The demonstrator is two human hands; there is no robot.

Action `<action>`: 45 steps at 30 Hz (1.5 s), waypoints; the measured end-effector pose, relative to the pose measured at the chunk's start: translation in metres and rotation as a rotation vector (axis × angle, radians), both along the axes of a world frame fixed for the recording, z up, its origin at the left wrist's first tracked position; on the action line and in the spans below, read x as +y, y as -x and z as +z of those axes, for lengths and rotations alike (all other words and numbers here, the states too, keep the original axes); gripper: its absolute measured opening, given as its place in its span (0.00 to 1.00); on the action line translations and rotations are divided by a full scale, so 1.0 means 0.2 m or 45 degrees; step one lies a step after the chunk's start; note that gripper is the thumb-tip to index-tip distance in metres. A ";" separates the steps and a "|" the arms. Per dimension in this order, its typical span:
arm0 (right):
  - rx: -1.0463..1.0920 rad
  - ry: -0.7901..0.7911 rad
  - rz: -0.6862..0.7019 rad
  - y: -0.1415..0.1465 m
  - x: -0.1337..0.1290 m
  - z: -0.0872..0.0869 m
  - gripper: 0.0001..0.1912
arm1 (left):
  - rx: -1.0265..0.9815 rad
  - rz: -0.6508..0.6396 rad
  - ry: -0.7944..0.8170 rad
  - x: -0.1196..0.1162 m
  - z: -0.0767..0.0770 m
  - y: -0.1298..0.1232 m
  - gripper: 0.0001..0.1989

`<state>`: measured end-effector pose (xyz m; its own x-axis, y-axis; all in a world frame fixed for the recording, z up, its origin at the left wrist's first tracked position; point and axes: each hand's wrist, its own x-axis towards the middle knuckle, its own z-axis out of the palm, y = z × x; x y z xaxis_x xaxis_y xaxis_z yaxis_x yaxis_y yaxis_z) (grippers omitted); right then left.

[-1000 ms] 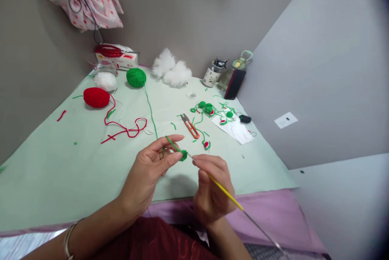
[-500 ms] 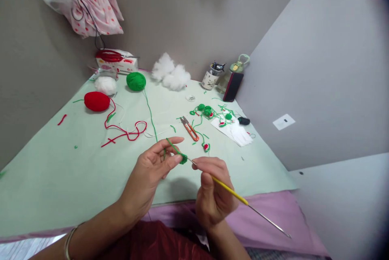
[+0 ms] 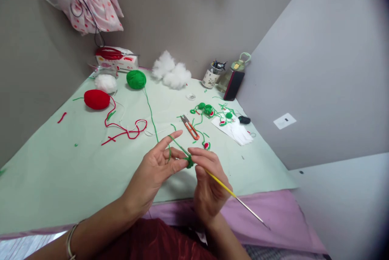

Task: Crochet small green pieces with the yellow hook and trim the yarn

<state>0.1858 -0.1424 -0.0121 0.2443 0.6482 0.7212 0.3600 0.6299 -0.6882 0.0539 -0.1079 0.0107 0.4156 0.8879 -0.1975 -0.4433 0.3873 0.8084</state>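
Between thumb and fingers, my left hand (image 3: 156, 169) pinches a small green crochet piece (image 3: 190, 162). Green yarn runs up from the piece over my raised left index finger and back to a green yarn ball (image 3: 136, 79). My right hand (image 3: 211, 179) is closed around a crochet hook with a yellow handle (image 3: 220, 182); its metal rear end points down to the right. The hook's front tip is hidden at the green piece, where my right fingertips come close to or touch it.
Orange snips (image 3: 190, 128) lie beyond my hands. Red yarn (image 3: 97, 99) and white yarn (image 3: 105, 84) sit at the left. White stuffing (image 3: 172, 71), a pen cup (image 3: 210, 77), a phone (image 3: 234, 85) and small green-red crochet pieces (image 3: 208, 110) are farther back.
The green piece and my left fingertips have moved slightly right. My right hand has come left and up against the piece, with the hook's rear end shifting left. My left index finger is raised higher.
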 end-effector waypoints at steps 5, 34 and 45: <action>0.331 0.148 0.237 -0.02 0.02 0.00 0.10 | 0.023 -0.093 0.051 0.01 0.01 0.02 0.39; 0.501 0.357 0.363 -0.10 0.04 0.05 0.10 | 0.130 -0.022 -0.028 0.02 0.05 0.03 0.29; -0.068 0.124 0.146 -0.09 -0.02 0.08 0.13 | 0.297 0.140 -0.217 -0.01 0.01 0.04 0.26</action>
<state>0.2033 -0.1462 0.0042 0.1275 0.7373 0.6634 0.3273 0.6001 -0.7299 0.0459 -0.1089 0.0126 0.2762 0.9535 -0.1202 -0.2699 0.1970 0.9425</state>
